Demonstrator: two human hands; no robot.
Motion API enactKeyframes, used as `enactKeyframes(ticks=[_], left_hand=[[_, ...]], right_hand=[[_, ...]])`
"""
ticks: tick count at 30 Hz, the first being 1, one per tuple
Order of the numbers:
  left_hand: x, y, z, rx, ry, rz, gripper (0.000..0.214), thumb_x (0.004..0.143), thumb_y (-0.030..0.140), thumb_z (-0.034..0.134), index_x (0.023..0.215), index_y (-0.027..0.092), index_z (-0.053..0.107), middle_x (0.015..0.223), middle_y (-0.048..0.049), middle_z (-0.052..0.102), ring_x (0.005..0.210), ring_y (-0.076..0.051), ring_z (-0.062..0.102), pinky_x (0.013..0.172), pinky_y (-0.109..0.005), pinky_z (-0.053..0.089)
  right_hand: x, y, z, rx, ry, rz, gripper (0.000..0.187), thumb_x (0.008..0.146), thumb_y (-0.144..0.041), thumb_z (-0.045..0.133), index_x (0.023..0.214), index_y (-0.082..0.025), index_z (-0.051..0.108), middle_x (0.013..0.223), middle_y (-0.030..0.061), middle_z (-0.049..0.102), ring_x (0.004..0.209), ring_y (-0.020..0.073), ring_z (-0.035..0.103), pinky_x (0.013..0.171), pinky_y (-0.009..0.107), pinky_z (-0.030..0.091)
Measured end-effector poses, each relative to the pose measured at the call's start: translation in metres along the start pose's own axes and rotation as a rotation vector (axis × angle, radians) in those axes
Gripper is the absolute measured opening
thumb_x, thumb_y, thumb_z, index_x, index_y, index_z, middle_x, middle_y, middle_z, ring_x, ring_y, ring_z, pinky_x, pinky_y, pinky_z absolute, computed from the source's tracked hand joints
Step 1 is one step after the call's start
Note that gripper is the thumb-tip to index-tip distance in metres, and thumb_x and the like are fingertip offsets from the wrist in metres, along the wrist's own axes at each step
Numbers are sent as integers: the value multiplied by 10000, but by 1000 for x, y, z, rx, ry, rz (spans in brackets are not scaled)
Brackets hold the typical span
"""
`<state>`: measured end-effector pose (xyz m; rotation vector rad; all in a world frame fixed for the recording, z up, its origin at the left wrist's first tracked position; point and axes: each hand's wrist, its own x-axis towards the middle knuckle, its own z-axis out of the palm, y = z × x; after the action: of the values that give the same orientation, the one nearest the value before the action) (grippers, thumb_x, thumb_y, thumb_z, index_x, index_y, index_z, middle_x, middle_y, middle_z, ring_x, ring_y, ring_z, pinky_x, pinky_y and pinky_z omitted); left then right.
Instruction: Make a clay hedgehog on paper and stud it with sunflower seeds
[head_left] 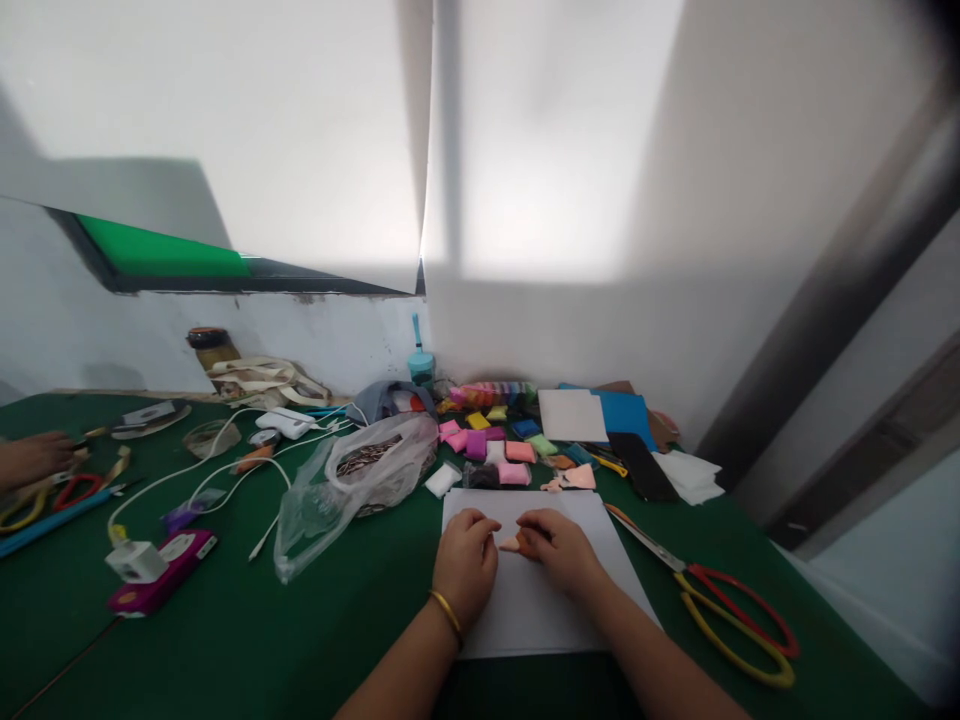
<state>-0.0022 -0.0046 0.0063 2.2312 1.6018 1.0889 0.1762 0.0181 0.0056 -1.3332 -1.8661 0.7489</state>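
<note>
Over a stack of white paper (pixel 540 625), my right hand (pixel 561 550) is closed on a small piece of soft modelling clay (pixel 511 545), brown at one end and peach at its pointed tip. Just left of that tip is my left hand (pixel 466 565), wearing a gold bangle, its fingers curled inward; whether anything is inside them is hidden. Beyond the paper lie an opened peach clay packet (pixel 577 477), a pink packet (pixel 514 473) and a white packet (pixel 443 480).
Large scissors (pixel 679 570) with red and yellow handles lie right of the paper, near a black phone (pixel 642 467). To the left are a clear plastic bag (pixel 322 520), white cables and a magenta power strip (pixel 163 573). Another person's hand (pixel 37 460) is at far left.
</note>
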Motion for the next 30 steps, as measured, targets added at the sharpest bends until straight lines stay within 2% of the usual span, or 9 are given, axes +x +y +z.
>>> enactKeyframes(ticks=[3, 7, 15, 22, 30], left_hand=[[0, -1, 1, 6, -2, -5, 277, 784, 99, 446, 928, 209, 655, 907, -55, 560, 869, -188, 532, 786, -326, 434], [0, -2, 1, 16, -12, -13, 274, 780, 98, 452, 928, 208, 655, 910, -55, 565, 871, -187, 533, 787, -322, 430], [2, -3, 0, 22, -34, -38, 268, 780, 85, 449, 909, 206, 651, 896, -49, 567, 860, -179, 530, 777, -314, 417], [1, -6, 4, 40, -82, -84, 260, 786, 87, 455, 899, 201, 660, 900, -50, 569, 872, -175, 528, 787, -313, 402], [1, -6, 3, 49, -100, -93, 252, 783, 91, 470, 897, 207, 661, 893, -43, 571, 879, -170, 522, 794, -305, 390]], right_hand=[[1, -1, 3, -15, 0, 8, 196, 772, -236, 490, 900, -194, 633, 895, 40, 641, 817, 166, 584, 742, 270, 447], [0, -6, 4, -122, -18, -20, 108, 775, -275, 525, 756, -210, 609, 777, 12, 617, 737, 161, 558, 657, 261, 420], [1, -2, 0, -214, 8, -64, 205, 847, -239, 448, 917, -217, 640, 910, 40, 626, 875, 170, 549, 771, 268, 398], [-3, -3, 6, -418, -35, -146, 196, 850, -256, 491, 911, -229, 675, 859, 50, 586, 858, 178, 528, 765, 271, 383], [-5, -5, 10, -419, -65, -195, 250, 879, -352, 473, 855, -241, 696, 813, 37, 568, 816, 165, 523, 748, 273, 384]])
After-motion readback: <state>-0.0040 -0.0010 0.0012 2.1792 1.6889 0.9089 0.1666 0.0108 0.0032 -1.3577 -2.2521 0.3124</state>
